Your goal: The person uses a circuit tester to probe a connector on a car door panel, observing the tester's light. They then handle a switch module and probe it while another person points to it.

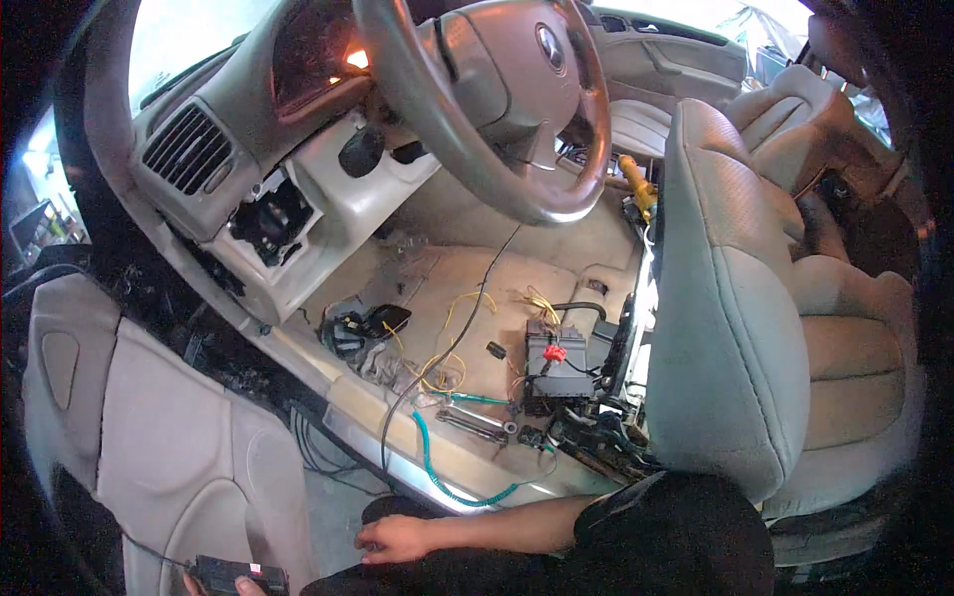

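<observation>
At the bottom left edge, my left hand grips a small black box-shaped device with a thin black cable running from one end; most of that hand is cut off by the frame. My right hand rests on my dark-trousered knee, its fingers loosely curled with nothing seen in them. Beyond it, a coiled teal cord hangs over the car's door sill. Wrenches lie beside the sill, near a teal-handled tool.
A grey electronic module with a red connector sits before the driver's seat. Yellow wires and a black cable cross the floor. The steering wheel overhangs it. An open door panel stands left; the lower dash has an opening.
</observation>
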